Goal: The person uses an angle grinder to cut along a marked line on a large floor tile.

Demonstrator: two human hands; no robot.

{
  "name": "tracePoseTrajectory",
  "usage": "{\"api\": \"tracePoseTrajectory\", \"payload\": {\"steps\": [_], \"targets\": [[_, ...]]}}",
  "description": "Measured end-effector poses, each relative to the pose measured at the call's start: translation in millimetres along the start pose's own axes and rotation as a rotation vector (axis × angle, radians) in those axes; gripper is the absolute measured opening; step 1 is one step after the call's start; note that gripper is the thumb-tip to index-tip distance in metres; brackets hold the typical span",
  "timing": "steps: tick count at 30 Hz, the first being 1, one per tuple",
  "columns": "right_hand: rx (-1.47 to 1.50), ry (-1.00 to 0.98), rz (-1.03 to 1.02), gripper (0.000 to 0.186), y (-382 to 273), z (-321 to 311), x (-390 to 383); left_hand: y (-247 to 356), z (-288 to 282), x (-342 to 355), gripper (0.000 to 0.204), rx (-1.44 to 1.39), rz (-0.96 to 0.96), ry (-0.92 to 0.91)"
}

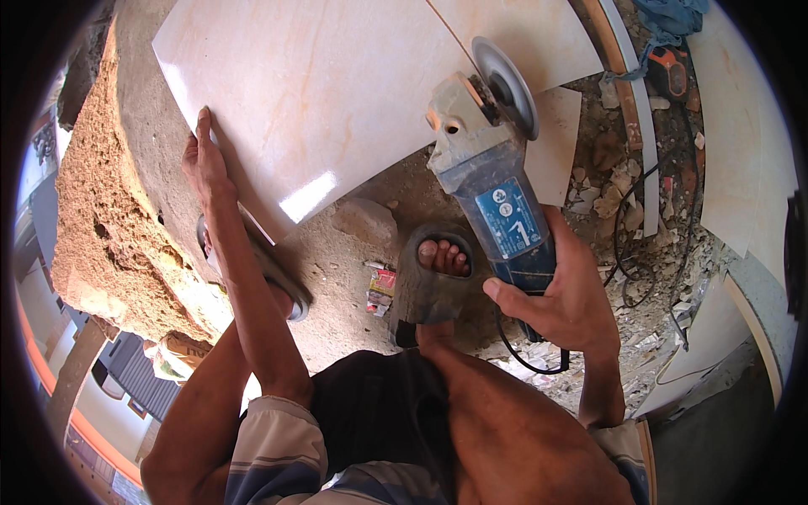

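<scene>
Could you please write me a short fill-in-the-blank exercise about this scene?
The right hand holds an angle ____ with a round disc.
The ____ hand touches the edge of a large pale tile.
The shorts are ____ in colour.
Missing words: grinder; left; black.

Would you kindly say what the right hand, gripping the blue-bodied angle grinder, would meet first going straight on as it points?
Probably the large, glossy cream tile, with the grinder touching before the right hand does; depth between them is unclear.
</scene>
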State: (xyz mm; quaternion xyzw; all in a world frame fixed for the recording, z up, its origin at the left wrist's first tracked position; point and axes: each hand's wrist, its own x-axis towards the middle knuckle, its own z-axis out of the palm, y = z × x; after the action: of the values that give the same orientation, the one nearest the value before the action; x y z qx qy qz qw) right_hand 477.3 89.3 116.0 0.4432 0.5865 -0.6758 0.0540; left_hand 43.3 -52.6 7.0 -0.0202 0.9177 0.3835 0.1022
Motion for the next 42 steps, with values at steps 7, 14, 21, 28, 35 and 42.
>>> {"api": "tracePoseTrajectory", "payload": {"steps": [7, 14, 21, 28, 35, 42], "targets": [[-0.007, 0.009, -0.011, 0.065, 5, 0, -3, -8, -2, 8, 0.057, 0.005, 0.018, 0.002], [0.013, 0.001, 0.000, 0.062, 3, -2, -7, -2, -2, 3, 0.062, 0.069, -0.032, -0.031], [0.001, -0.011, 0.023, 0.060, 2, -3, -16, -15, -4, 14, 0.064, -0.013, 0.054, -0.032], [0.021, 0.035, 0.096, 0.064, 16, -4, -56, -21, 3, 8, 0.066, -0.034, 0.253, -0.093], [0.030, 0.117, -0.001, 0.059, -9, 8, -47, -23, -11, 11, 0.071, 0.058, 0.342, -0.045], [0.033, 0.132, -0.181, 0.057, -82, 33, 25, -16, -28, -2, 0.066, 0.009, 0.304, -0.055]]}}
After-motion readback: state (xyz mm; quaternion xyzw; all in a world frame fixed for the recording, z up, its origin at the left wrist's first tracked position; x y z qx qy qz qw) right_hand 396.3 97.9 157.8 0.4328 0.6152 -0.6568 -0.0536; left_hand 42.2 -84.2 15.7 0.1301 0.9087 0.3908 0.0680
